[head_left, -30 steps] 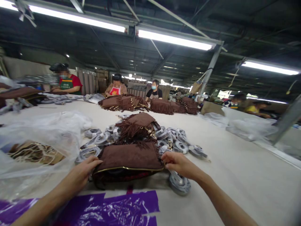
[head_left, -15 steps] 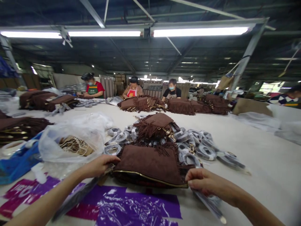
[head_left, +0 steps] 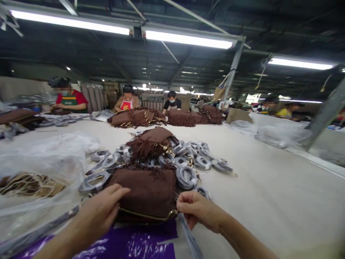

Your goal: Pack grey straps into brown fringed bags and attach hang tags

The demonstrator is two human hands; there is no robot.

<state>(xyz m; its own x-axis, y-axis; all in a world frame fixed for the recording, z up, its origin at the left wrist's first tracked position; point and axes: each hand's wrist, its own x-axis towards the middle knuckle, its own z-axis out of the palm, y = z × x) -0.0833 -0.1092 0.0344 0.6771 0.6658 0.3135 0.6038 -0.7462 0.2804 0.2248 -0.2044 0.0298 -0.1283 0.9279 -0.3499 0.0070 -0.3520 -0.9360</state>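
A brown suede-like bag [head_left: 145,187] lies in front of me, its gold-zipped edge [head_left: 145,214] toward me. My left hand [head_left: 101,207] rests over the bag's left side, fingers stretched out and holding nothing. A grey plastic-wrapped strap [head_left: 40,228] runs from beside that hand to the lower left. At the bag's front right corner, my right hand [head_left: 198,210] is pinched closed by the zip's end. From its fingers hangs another plastic-wrapped strap [head_left: 190,235]; its join to the bag is hidden. A purple plastic sheet [head_left: 134,241] lies beneath the bag's front.
Behind the bag sit a fringed brown bag [head_left: 153,138] and several coiled wrapped straps [head_left: 185,176]. A clear plastic bag [head_left: 67,162] with cords [head_left: 32,185] is at left. Across the table are piles of fringed bags [head_left: 180,118] and co-workers [head_left: 172,104].
My view has swung right, so things sit farther left. My left hand has moved from the bag's left end onto its top. The zipped opening gapes less; my right hand stays at the corner.
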